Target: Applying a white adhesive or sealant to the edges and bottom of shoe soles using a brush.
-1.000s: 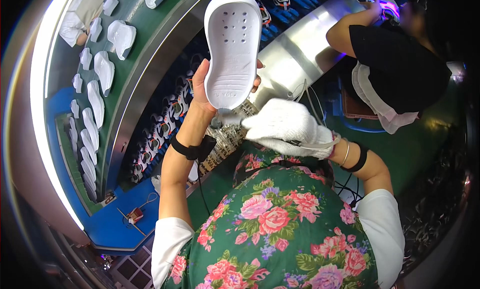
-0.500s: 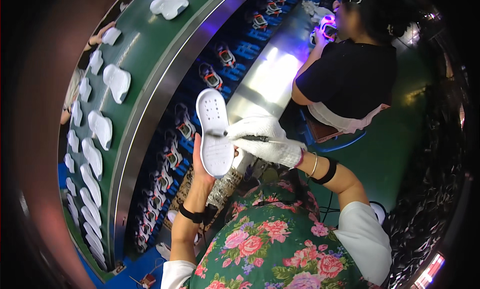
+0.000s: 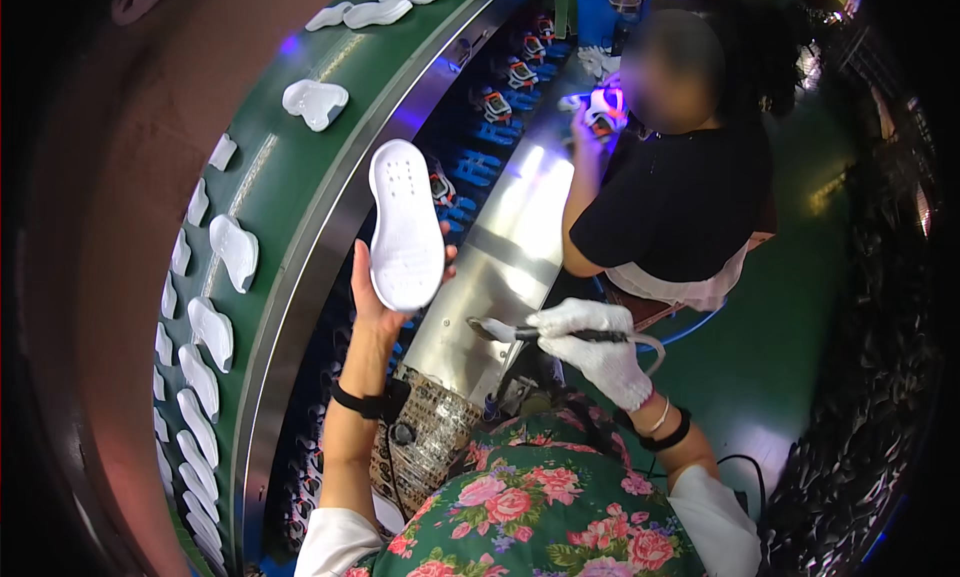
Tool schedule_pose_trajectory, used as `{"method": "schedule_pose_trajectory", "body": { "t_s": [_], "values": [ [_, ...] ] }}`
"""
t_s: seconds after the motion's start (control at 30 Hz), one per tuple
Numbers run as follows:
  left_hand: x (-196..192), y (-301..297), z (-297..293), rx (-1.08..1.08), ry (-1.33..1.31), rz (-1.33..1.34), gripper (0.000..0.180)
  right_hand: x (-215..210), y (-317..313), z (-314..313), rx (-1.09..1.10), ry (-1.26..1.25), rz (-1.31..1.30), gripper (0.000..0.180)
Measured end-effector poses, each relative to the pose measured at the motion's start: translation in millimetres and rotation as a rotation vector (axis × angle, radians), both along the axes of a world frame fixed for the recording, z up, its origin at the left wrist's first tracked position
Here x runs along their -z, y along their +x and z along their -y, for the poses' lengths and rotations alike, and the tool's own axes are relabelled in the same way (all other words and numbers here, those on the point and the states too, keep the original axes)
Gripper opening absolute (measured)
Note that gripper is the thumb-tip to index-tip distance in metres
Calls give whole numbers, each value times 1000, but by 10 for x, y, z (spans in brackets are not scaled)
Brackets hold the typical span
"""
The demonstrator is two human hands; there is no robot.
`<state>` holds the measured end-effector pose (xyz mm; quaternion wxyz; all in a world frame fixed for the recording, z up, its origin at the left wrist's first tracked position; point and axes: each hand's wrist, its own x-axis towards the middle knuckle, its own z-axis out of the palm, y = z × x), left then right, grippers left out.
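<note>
A white shoe sole [image 3: 408,232] rests upright in my bare left hand [image 3: 372,299], fingers curled round its edges. Its raised rim and the small holes near its far end face me. In my white-gloved right hand [image 3: 597,349] is a brush [image 3: 522,333] with a dark handle and pale bristles; a light tube loops behind the hand. The bristles point left over the metal tabletop, apart from the sole.
On the left, a green conveyor belt [image 3: 262,167] carries several white soles [image 3: 235,252]. Shoe uppers [image 3: 493,107] sit in a darker line beside the metal table [image 3: 455,347]. A co-worker [image 3: 680,197] sits at the right, handling a shoe [image 3: 603,112] under violet light.
The brush has come away from the sole, and my right hand has moved right and nearer to me. My left hand has lifted the sole slightly farther away. The view has shifted.
</note>
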<state>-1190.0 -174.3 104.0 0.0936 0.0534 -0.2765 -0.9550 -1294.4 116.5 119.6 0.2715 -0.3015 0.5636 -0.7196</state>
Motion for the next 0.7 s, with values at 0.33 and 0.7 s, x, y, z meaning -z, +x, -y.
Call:
{"method": "schedule_pose_trajectory", "body": {
  "t_s": [0.33,0.7],
  "values": [
    [-539,-1993,1392,-335,156,-138,69,623,68,-98,1,175,42,13],
    [-261,-2735,2441,-794,345,92,51,1021,6,178,48,196,119,12]
  ]
}}
